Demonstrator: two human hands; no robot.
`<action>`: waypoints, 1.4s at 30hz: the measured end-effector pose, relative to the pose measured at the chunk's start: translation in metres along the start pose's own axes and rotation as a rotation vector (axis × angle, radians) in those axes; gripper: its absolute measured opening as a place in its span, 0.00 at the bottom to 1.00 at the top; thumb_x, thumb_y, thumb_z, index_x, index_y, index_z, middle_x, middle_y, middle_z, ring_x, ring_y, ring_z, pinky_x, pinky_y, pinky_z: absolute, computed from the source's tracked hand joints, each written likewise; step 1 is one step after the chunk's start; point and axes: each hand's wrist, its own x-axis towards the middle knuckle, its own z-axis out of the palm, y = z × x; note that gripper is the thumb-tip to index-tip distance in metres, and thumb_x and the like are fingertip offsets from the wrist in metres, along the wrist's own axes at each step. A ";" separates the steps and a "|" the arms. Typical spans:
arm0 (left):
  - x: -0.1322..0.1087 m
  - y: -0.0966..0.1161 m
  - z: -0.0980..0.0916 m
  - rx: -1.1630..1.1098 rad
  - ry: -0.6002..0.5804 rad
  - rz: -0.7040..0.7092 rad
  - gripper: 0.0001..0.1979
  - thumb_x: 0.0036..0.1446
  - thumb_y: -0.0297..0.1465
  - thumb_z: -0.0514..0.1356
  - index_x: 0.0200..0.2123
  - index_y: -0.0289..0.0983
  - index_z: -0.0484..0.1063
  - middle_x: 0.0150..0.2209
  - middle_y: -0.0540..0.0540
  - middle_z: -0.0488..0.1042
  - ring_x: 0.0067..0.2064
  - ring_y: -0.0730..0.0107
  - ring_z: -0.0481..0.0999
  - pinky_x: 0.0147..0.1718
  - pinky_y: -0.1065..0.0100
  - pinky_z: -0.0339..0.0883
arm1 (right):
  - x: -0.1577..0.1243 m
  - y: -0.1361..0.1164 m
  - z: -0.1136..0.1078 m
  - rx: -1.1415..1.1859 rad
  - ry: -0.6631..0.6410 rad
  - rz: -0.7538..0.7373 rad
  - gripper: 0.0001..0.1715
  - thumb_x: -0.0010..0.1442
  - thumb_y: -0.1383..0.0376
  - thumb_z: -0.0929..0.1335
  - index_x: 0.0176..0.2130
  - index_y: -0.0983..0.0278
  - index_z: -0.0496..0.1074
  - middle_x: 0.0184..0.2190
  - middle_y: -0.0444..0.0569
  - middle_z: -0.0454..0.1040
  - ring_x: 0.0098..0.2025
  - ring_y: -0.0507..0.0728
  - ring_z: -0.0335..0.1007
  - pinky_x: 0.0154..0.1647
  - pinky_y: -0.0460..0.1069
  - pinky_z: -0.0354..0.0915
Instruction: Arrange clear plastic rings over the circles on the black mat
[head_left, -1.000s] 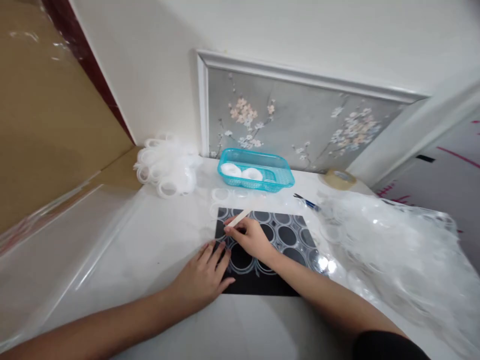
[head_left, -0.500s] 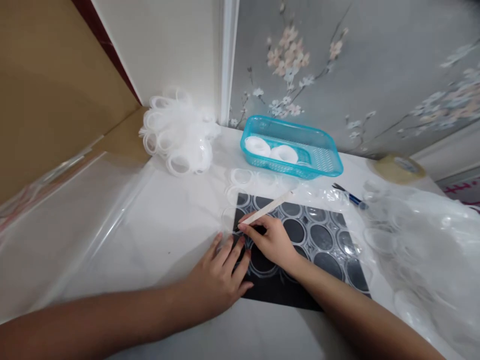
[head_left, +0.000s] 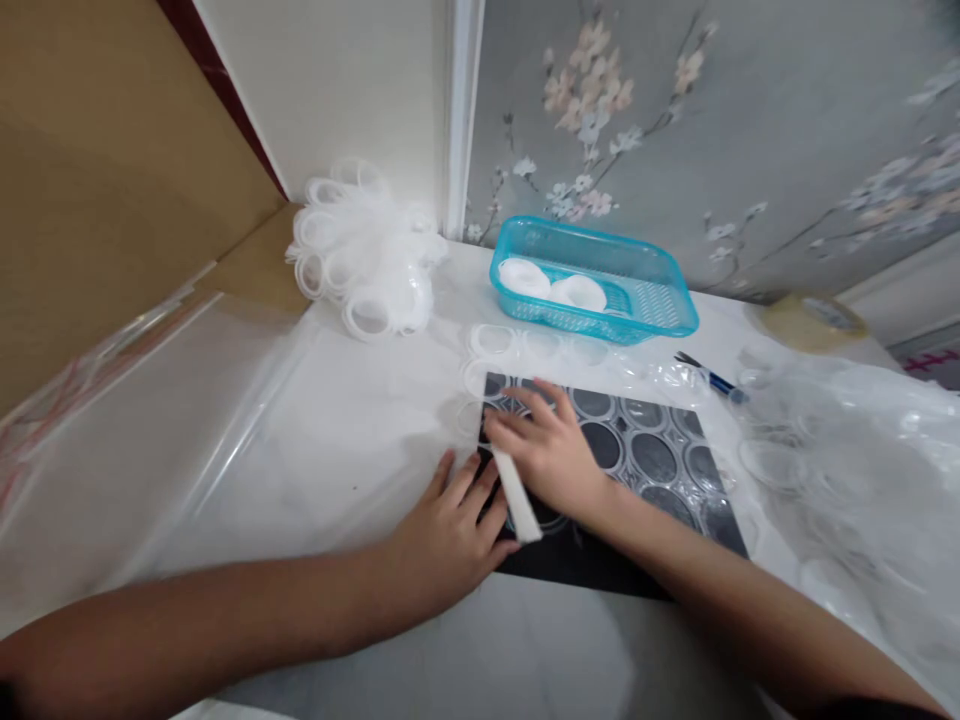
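Observation:
A clear plastic sheet with rows of moulded rings lies over a black mat on the table. My left hand rests flat at the left edge of the mat, fingers spread and pressing on the sheet. Over the upper left rings is my right hand, fingertips close to the sheet. It grips one end of a flat, pale stick, whose free end points down towards the mat's near edge. Just how the fingers close on the stick is partly hidden.
Behind the mat stands a blue plastic basket holding white rings. A bunch of clear rings is at the back left. To the right lie a blue-handled tool, a roll of tape and crumpled clear plastic.
My right hand has turned and its fingers have stretched forward. The stick has swung from pointing away to pointing back towards me. My left hand stays flat on the sheet.

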 end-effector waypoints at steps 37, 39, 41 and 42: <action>0.015 -0.010 -0.007 -0.103 -0.074 0.168 0.30 0.64 0.47 0.47 0.58 0.29 0.62 0.61 0.31 0.58 0.63 0.50 0.58 0.60 0.54 0.53 | -0.059 0.001 -0.002 0.548 0.201 0.609 0.07 0.58 0.63 0.68 0.32 0.60 0.77 0.34 0.49 0.79 0.50 0.61 0.71 0.52 0.57 0.66; 0.016 -0.010 -0.007 -0.102 -0.076 0.169 0.30 0.64 0.46 0.48 0.58 0.29 0.62 0.61 0.31 0.58 0.63 0.50 0.58 0.60 0.54 0.53 | -0.062 -0.003 -0.001 0.490 0.191 0.550 0.07 0.60 0.64 0.66 0.34 0.60 0.76 0.34 0.48 0.79 0.50 0.61 0.70 0.51 0.57 0.66; 0.016 -0.010 -0.008 -0.097 -0.093 0.171 0.30 0.64 0.47 0.48 0.58 0.28 0.62 0.62 0.31 0.58 0.63 0.49 0.58 0.60 0.53 0.55 | -0.066 -0.009 0.001 0.361 0.161 0.442 0.08 0.61 0.66 0.65 0.36 0.60 0.75 0.37 0.48 0.79 0.54 0.62 0.67 0.53 0.59 0.64; 0.017 -0.010 -0.008 -0.096 -0.107 0.169 0.31 0.63 0.47 0.48 0.59 0.28 0.61 0.62 0.31 0.57 0.63 0.49 0.58 0.59 0.53 0.55 | -0.067 -0.011 0.002 0.271 0.134 0.368 0.09 0.61 0.67 0.64 0.38 0.59 0.74 0.40 0.48 0.79 0.57 0.63 0.64 0.56 0.61 0.61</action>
